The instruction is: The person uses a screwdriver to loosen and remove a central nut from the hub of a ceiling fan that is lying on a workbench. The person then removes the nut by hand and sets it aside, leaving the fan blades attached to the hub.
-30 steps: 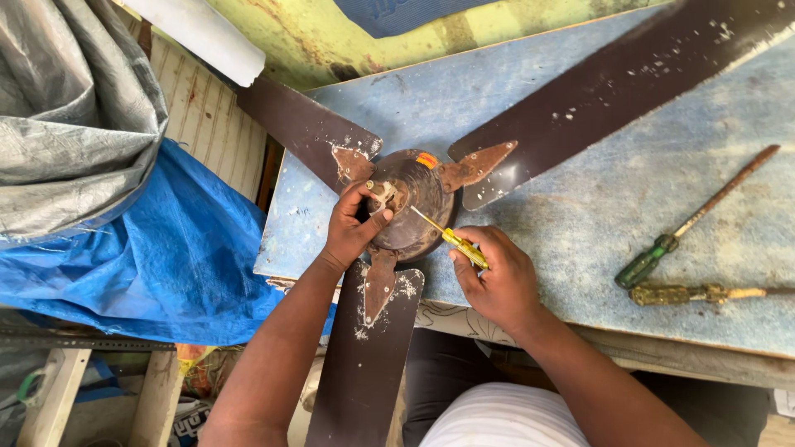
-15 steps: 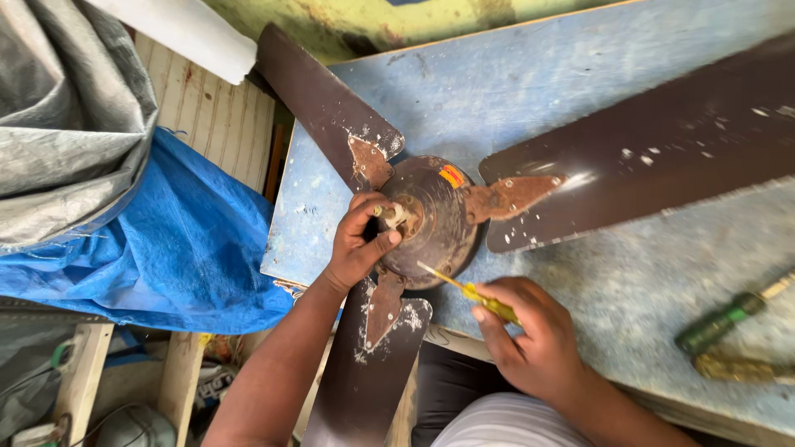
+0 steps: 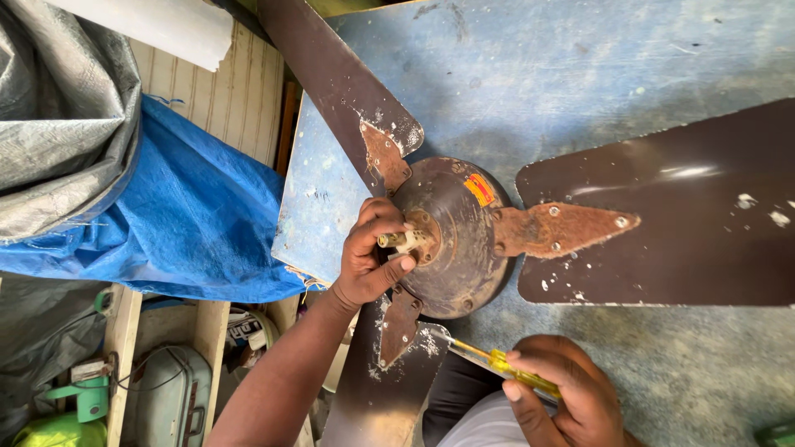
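A rusty brown ceiling fan motor hub (image 3: 455,240) lies on a worn blue table (image 3: 580,91), with three dark brown blades (image 3: 679,207) fixed to it by rusted brackets. My left hand (image 3: 368,257) grips the short shaft stub (image 3: 406,240) at the hub's centre between thumb and fingers. My right hand (image 3: 563,397) holds a yellow-handled screwdriver (image 3: 497,364) near the table's front edge, its tip pointing at the lower blade bracket (image 3: 397,323).
A blue tarpaulin (image 3: 182,215) and a grey sheet (image 3: 58,124) hang left of the table. Below them is a wooden frame with green objects (image 3: 74,406). A green tool handle (image 3: 778,434) shows at the bottom right corner.
The view has closed in on the hub. My right hand with the screwdriver has drawn back from the hub toward the table's front edge. My left hand stays on the shaft.
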